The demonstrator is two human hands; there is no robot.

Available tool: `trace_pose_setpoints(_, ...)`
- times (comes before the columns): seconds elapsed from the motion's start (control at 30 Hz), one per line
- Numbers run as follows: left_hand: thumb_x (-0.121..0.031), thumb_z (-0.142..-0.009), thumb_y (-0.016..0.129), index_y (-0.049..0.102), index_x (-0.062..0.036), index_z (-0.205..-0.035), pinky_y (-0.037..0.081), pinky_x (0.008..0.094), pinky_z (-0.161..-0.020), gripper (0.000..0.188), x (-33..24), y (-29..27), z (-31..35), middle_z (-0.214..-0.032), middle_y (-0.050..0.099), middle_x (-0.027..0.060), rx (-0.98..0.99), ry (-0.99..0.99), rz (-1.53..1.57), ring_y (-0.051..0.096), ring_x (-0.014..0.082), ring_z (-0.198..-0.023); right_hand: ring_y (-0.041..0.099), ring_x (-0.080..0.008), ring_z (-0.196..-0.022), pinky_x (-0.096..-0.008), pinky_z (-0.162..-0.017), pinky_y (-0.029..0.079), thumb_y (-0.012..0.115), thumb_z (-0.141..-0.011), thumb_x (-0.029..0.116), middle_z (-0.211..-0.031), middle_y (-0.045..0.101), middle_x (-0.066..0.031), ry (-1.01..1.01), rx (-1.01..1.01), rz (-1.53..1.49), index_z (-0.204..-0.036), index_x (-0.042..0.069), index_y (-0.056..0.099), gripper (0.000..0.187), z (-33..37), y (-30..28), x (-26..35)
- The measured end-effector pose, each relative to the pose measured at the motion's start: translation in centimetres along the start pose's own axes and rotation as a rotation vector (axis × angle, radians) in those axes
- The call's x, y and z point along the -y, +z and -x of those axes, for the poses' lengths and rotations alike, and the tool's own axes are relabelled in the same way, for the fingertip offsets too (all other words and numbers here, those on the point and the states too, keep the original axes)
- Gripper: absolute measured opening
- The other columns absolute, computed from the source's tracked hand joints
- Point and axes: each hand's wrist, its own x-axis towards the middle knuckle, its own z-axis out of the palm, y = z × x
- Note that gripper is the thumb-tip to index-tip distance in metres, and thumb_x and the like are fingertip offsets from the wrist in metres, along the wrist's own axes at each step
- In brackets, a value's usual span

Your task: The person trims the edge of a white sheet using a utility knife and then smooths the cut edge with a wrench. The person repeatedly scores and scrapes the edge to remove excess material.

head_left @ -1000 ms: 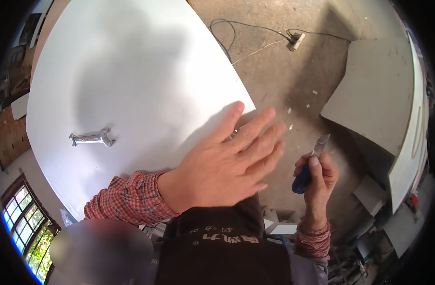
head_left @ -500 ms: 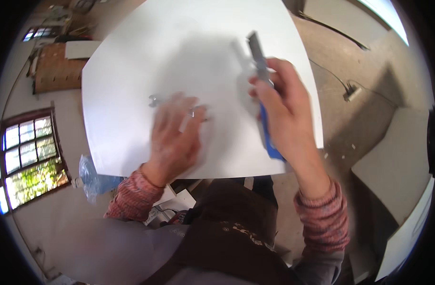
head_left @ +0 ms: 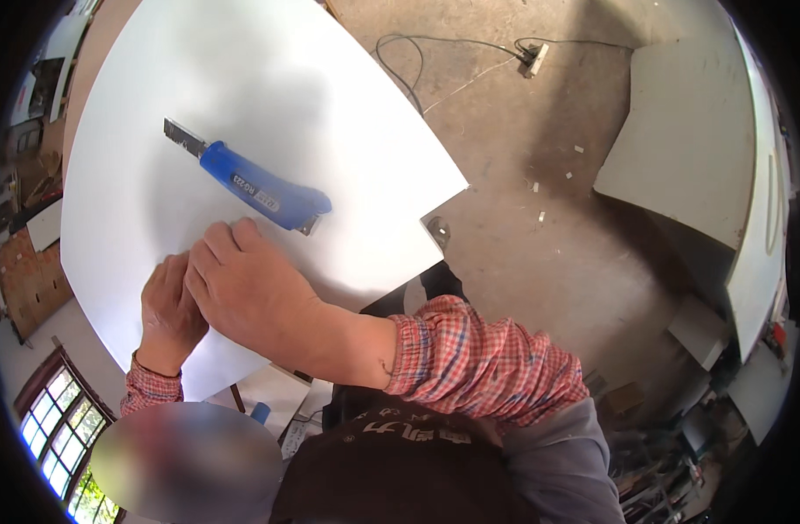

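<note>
A blue utility knife lies on the white board, its grey blade out and pointing to the far left. Just on the near side of it, my right hand is closed, its curled fingers against those of my left hand. The left hand is closed too, over the near left part of the board. Whatever the two hands pinch between them, if anything, is hidden behind the fingers. Neither hand touches the knife.
A power strip with dark cables lies on the concrete floor, among small white scraps. Large pale panels lean at the right. A window is at the lower left, and brown boards stand at the far left.
My right hand has let go of the knife, which now lies on the board, and has moved left to meet my left hand. The view has turned, so the board appears farther left.
</note>
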Motion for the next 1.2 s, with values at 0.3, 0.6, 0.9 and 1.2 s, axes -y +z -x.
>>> trace_pose_setpoints(0.3,-0.031,-0.092,0.079,0.061,0.0060,-0.124,0.059,0.0406,-0.072,0.053,-7.3,-6.1,-5.6,-0.104,0.068,0.0178,-0.345,0.322,0.014,0.070,0.0328,-0.092,0.060,-0.0179,-0.060,-0.0316,-0.051,0.047,0.069,-0.090,0.013,-0.075,0.062,-0.0070,0.113,-0.134,-0.494,-0.106,-0.002,0.067,0.022,9.3,-8.3,-5.1)
trace_pose_setpoints(0.6,-0.066,-0.077,0.079,0.062,-0.0005,-0.129,0.037,0.0613,-0.115,0.085,-11.7,1.5,-19.9,-0.132,0.060,0.0170,-0.119,0.384,0.155,0.052,0.0441,-0.134,0.055,-0.0221,-0.052,-0.0315,-0.050,0.045,0.076,-0.073,-0.001,-0.063,0.055,-0.0057,0.543,-0.563,-0.448,-0.089,0.001,0.070,0.017,18.4,-3.6,-12.5)
trace_pose_setpoints(0.9,-0.060,-0.072,0.081,0.064,-0.0066,-0.102,0.046,0.0442,-0.087,0.064,-9.1,1.5,-24.7,-0.098,0.058,0.0078,0.070,0.592,0.201,0.057,0.0311,-0.093,0.059,-0.0325,-0.054,-0.0403,-0.050,0.047,0.075,-0.073,0.004,-0.065,0.061,-0.0101,0.307,-0.352,-0.487,-0.083,0.002,0.063,0.016,13.1,-0.3,-16.2)
trace_pose_setpoints(1.2,-0.042,-0.070,0.085,0.063,-0.0094,-0.073,0.042,0.0382,-0.075,0.039,-9.7,2.1,-25.6,-0.074,0.056,0.0022,0.120,0.605,0.336,0.055,0.0225,-0.075,0.065,-0.0301,-0.056,-0.0392,-0.049,0.050,0.081,-0.080,0.015,-0.065,0.063,-0.0092,0.521,-0.272,-0.426,-0.093,0.004,0.061,0.026,13.4,-2.1,-15.2)
